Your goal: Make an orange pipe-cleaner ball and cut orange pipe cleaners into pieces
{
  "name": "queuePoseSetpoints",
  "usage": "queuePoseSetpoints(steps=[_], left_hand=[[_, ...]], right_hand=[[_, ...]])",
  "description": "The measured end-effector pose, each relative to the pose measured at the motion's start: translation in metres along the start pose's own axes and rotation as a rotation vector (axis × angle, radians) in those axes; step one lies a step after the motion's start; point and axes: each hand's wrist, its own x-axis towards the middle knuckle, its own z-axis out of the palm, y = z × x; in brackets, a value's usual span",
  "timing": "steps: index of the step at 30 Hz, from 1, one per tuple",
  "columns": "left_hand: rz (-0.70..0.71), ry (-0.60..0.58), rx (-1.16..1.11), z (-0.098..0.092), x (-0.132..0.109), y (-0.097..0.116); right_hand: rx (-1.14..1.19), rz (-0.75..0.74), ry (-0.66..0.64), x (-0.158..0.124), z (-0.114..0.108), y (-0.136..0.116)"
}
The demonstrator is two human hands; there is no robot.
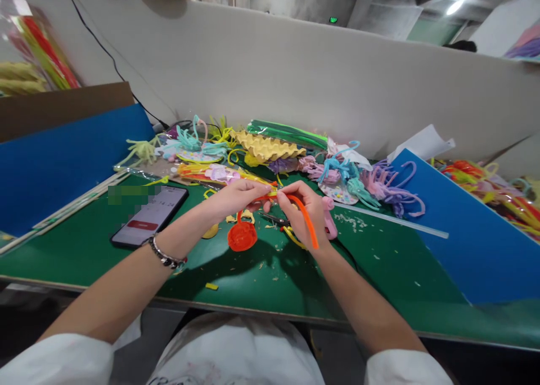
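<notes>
Both hands meet above the middle of the green table. Between the fingertips of my left hand (248, 193) and my right hand (301, 202) runs an orange pipe cleaner (307, 219), its free end curving down over the right wrist. A round orange coil of pipe cleaner (242, 237) hangs below my left fingers; whether it joins the held piece I cannot tell. Yellow strands show at the pinch. Beneath my right hand lie dark-bladed scissors (274, 219) with yellow handles, partly hidden. A pink glue gun (329, 217) is just right of that hand.
A phone (149, 215) lies at left. Blue panels (485, 227) flank the work surface (396, 278). Bundles of pastel pipe cleaners (337, 171), a yellow wavy bundle (268, 146) and a green pack (287, 131) line the back. A clear glue stick (396, 220) lies at right, near scattered scraps.
</notes>
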Motion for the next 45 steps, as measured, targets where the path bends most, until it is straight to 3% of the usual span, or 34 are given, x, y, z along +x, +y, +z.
queuePoseSetpoints(steps=[5, 9, 21, 28, 33, 38, 45], left_hand=[[0.048, -0.037, -0.009, -0.004, 0.004, -0.006], [0.087, -0.080, 0.001, -0.008, 0.006, -0.012], [0.129, -0.076, -0.143, -0.011, 0.006, -0.013], [0.102, -0.034, -0.142, -0.014, 0.006, -0.016], [0.116, 0.042, -0.097, -0.010, 0.002, -0.012], [0.141, 0.072, -0.089, -0.005, 0.000, -0.009], [0.148, 0.103, -0.119, -0.001, 0.000, -0.010]], right_hand=[[-0.051, -0.021, -0.016, 0.000, -0.001, 0.000], [-0.167, -0.128, -0.031, 0.000, -0.003, 0.002], [-0.254, -0.304, -0.125, 0.003, -0.009, 0.003], [-0.315, -0.116, -0.498, 0.016, -0.042, -0.005], [-0.187, -0.004, -0.376, 0.017, -0.055, -0.016], [-0.538, -0.063, -0.412, 0.007, -0.034, -0.025], [-0.894, -0.237, -0.285, 0.003, -0.018, -0.023]])
